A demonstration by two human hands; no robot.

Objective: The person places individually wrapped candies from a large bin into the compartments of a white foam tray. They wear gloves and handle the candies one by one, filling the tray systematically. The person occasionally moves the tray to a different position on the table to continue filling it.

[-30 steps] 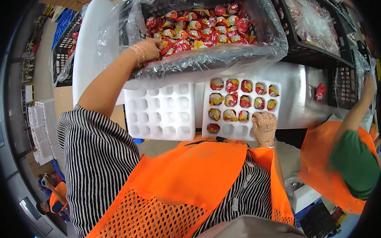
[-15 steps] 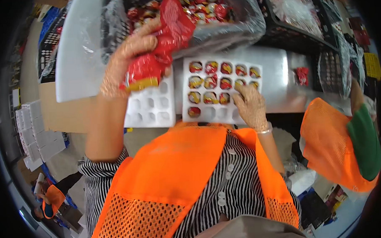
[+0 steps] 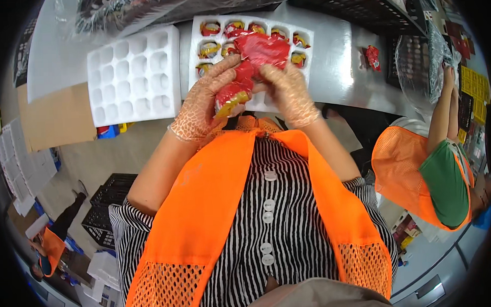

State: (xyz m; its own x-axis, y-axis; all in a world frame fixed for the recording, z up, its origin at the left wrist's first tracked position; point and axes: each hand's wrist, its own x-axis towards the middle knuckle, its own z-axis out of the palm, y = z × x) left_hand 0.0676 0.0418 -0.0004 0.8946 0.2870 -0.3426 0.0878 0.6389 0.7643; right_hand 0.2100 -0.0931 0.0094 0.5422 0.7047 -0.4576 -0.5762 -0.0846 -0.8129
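Both my hands, in thin patterned gloves, are over a white foam tray (image 3: 311,75) on the metal table. My left hand (image 3: 203,103) is closed around a red and gold foil-wrapped packet (image 3: 235,97), its bulging end hanging low in the palm. The packet's loose red wrapper spreads up and to the right, hiding the tray's middle. My right hand (image 3: 289,92) has its fingers bent and pressed to the wrapper's right side. Red and gold wrapped pieces (image 3: 210,28) sit in several hollows of the tray.
A second foam tray (image 3: 134,71) with rows of hollows lies at left, beside brown cardboard (image 3: 55,119). A plastic-lined bin (image 3: 159,13) and a black crate (image 3: 365,11) border the far side. A small red packet (image 3: 372,58) lies at right; a person in an orange vest (image 3: 405,159) works nearby.
My left hand has brought the packet down and right, from before the bin to over the tray. My right hand has left the tray's hollows and come to the packet. The view has shifted.
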